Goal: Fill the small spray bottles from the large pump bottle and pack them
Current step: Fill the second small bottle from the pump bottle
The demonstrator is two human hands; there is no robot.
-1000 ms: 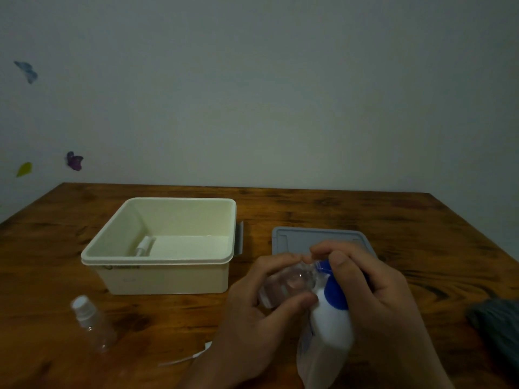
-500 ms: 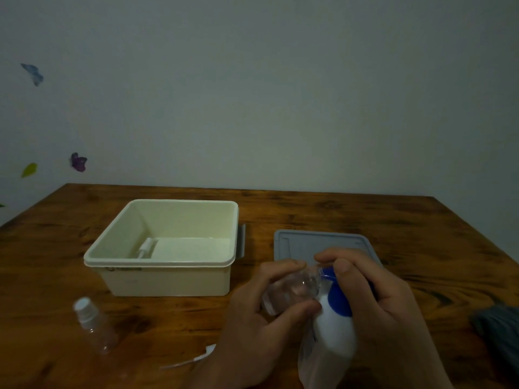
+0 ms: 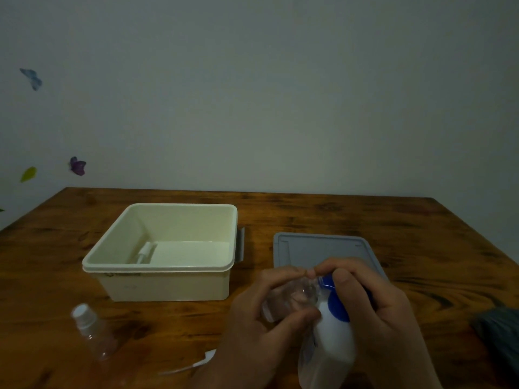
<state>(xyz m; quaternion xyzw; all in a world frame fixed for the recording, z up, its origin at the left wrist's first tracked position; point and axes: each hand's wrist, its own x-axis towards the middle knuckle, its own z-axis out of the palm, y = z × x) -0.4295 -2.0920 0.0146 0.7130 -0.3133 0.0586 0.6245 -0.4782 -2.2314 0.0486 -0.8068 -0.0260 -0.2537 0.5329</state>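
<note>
little has moved since the earlier frames: both hands stay at the near right of the bench (image 3: 351, 217), working the same two bottles, and the view has only drifted a touch. the left hand (image 3: 252, 329) is curled around a small clear spray bottle (image 3: 289, 297), thumb below and fingers over the top, holding it tipped on its side with its open neck toward the blue pump head (image 3: 335, 301) of the large white pump bottle (image 3: 332, 349). the right hand (image 3: 376, 313) wraps the top of the pump bottle, fingers bent over the blue head and its fingertips meeting the left hand's just above the small bottle's neck. the pump bottle stands low at the frame's bottom edge. a second small spray bottle (image 3: 91, 331), capped white, stands apart at the near left. beside the left wrist lies a white spray top with its thin tube (image 3: 193, 364). farther back sits a cream storage box (image 3: 163, 265), open, with a small white piece (image 3: 146, 252) lying inside; its grey lid (image 3: 317, 248) lies flat to the right, just behind the hands. a dark cloth (image 3: 497, 329) shows at the right edge.
</note>
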